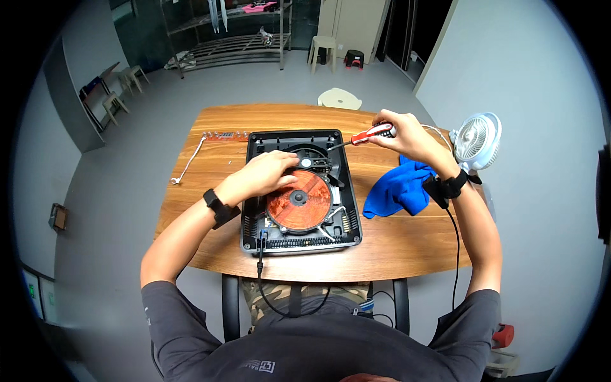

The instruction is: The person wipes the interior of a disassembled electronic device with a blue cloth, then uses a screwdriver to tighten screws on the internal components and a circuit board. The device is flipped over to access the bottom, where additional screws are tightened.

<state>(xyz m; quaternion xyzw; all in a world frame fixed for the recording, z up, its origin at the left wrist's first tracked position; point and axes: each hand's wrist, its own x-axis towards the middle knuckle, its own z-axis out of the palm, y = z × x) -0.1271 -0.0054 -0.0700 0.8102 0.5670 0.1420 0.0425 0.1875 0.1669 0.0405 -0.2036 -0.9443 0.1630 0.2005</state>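
Observation:
An opened induction cooker (354,223) lies on the wooden table before me, its black casing showing the parts inside. A round copper coil (305,207) sits in its middle, and a black fan (318,153) lies beyond the coil. My left hand (270,173) rests over the left side of the coil and fan, fingers stretched out and holding nothing. Above the casing's far right corner, my right hand (404,134) is closed round the red and white handle of a screwdriver (366,135). The screwdriver's shaft slants down leftward to the casing; whether its tip touches a screw I cannot tell.
A blue cloth (401,191) lies crumpled right of the cooker, near a light-blue fan (477,141). Along the table's far left are an orange control board (226,135) and a white cable (189,162). A black cord (259,267) hangs over the front edge.

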